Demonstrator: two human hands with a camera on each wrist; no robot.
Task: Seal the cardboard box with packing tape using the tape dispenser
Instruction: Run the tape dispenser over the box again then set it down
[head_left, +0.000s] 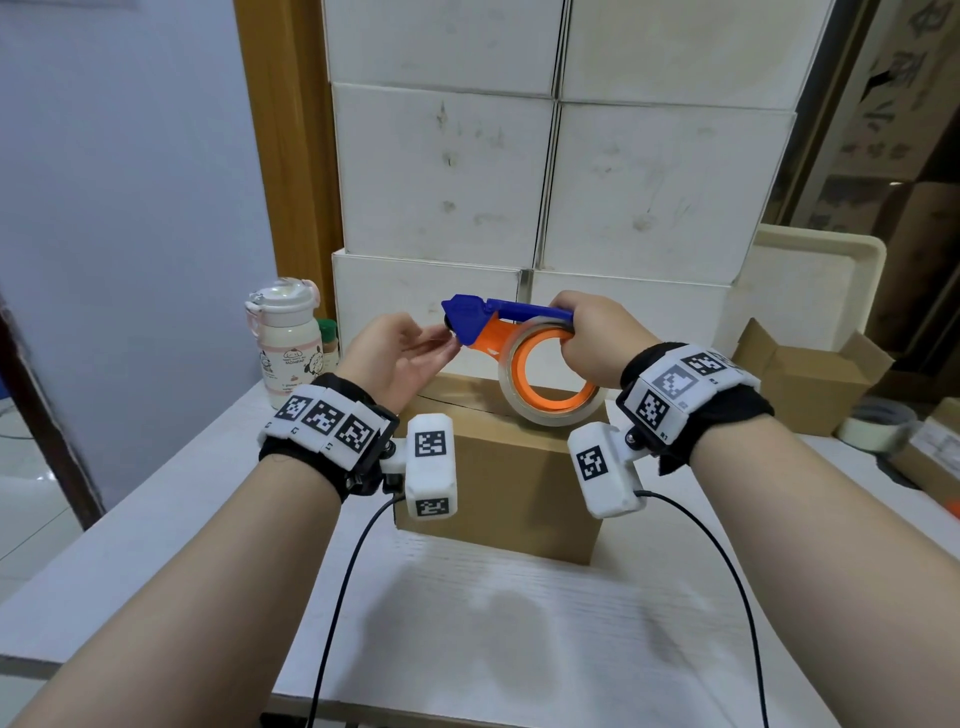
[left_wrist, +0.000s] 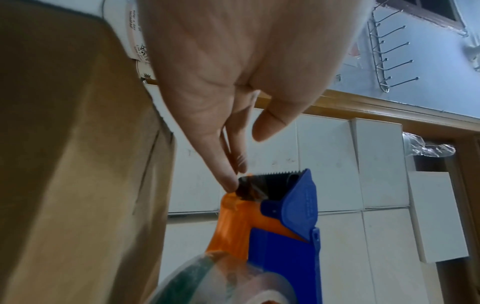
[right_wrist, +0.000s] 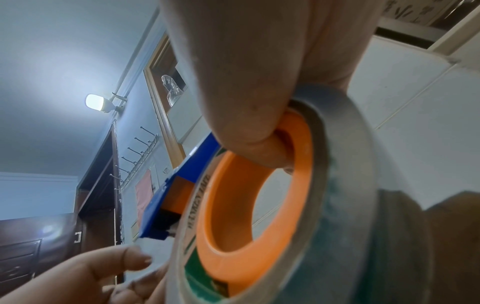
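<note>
Box (head_left: 511, 467): plain brown cardboard, standing on the table with top flaps folded shut, a dark seam running across the top near the far left edge; no tape visible on the seam. Dispenser (head_left: 506, 325): blue handle and guard over an orange frame and orange hub, held in the air above the box's far edge, lying roughly level with the toothed cutter end pointing left; serrated blade (left_wrist: 276, 173) exposed at the tip. Tape (head_left: 550, 382): clear roll mounted on the hub, hanging below the handle, just over the box top; loose end crumpled at the blade.
</note>
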